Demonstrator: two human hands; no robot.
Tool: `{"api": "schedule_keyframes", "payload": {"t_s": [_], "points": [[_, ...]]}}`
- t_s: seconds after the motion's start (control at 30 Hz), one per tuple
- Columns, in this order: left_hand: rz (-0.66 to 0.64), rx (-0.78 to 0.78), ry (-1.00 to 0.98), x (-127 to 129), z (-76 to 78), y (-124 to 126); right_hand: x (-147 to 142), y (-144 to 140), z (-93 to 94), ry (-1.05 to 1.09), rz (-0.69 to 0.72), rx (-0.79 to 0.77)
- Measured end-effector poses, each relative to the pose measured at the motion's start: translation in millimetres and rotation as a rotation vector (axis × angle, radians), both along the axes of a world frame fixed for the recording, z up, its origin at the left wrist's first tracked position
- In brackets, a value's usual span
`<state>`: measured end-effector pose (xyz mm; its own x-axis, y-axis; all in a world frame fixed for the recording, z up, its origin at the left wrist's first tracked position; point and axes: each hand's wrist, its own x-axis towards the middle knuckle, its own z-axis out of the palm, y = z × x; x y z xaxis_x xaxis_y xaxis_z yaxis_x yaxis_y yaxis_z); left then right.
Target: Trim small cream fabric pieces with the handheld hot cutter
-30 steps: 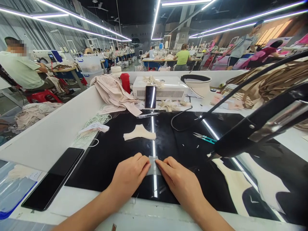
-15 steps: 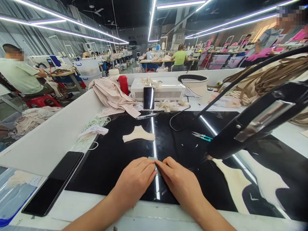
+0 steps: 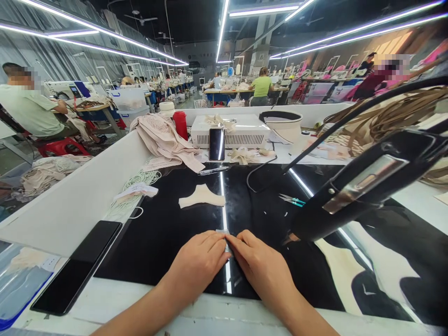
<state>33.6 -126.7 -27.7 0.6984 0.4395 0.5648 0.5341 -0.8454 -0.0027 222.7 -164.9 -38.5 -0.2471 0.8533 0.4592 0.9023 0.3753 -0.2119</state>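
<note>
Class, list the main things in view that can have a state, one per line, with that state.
Translucent piece: partly hidden
Left hand: half-curled over it
Right hand: half-curled at it
Large device: flat, screen dark
Small phone: upright
Snips: blades apart
Cream cutout: lying flat
Red container: upright
Pale pink fabric: heaped
Ceiling lights: lit

The room is brightly lit by overhead tubes (image 3: pixel 263 10), the ceiling (image 3: pixel 203 21) left dark. Streaks of glare are thrown on the black mat (image 3: pixel 157 233) and upright phone (image 3: pixel 213 144). The left hand (image 3: pixel 198 259) and right hand (image 3: pixel 261 261) are clearly rendered; the far wall (image 3: pixel 194 52) is softened, the edges are stretched, and pixel blocks (image 3: pixel 32 79) are overlaid at both sides.
</note>
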Motion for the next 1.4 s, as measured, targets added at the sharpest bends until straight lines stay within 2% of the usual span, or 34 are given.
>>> {"api": "schedule_keyframes", "payload": {"t_s": [0.27,0.47,0.53,0.63,0.7,0.73,0.77,0.87,0.93,1.0,1.13,1.4], "points": [[-0.035,-0.075,-0.048,-0.8,7.5,-0.5,0.3,0.2,6.0,0.124,0.05,0.022],[-0.035,-0.122,-0.057,-3.3,5.4,-2.0,19.2,-19.4,38.7,0.048,0.08,0.392],[-0.041,-0.108,-0.06,-3.5,5.6,-3.8,35.2,-30.5,50.1,0.046,0.024,0.51],[-0.058,-0.065,-0.048,-2.9,6.4,-6.7,64.4,-41.6,61.6,0.098,-0.2,0.717],[-0.074,-0.025,-0.05,-2.3,6.1,-7.7,82.7,-41.8,66.8,0.244,-0.332,0.853],[-0.084,-0.004,-0.058,-2.1,5.6,-7.8,90.5,-39.5,69.1,0.359,-0.364,0.869],[-0.095,0.017,-0.068,-2.0,4.8,-7.5,97.2,-36.1,71.3,0.469,-0.38,0.831],[-0.114,0.066,-0.093,-1.9,2.4,-5.5,109.7,-21.5,77.1,0.683,-0.36,0.53],[-0.115,0.094,-0.1,-2.3,1.3,-3.9,112.0,-10.8,80.5,0.783,-0.282,0.371],[-0.114,0.115,-0.091,-2.7,0.8,-2.9,110.1,-0.9,83.8,0.902,-0.155,0.278],[-0.104,0.123,-0.067,-2.6,-0.9,-2.9,99.2,13.6,88.8,1.12,0.017,0.187],[-0.117,0.231,-0.017,-4.0,-7.1,0.9,69.3,25.3,94.0,1.139,0.069,0.171]]}}
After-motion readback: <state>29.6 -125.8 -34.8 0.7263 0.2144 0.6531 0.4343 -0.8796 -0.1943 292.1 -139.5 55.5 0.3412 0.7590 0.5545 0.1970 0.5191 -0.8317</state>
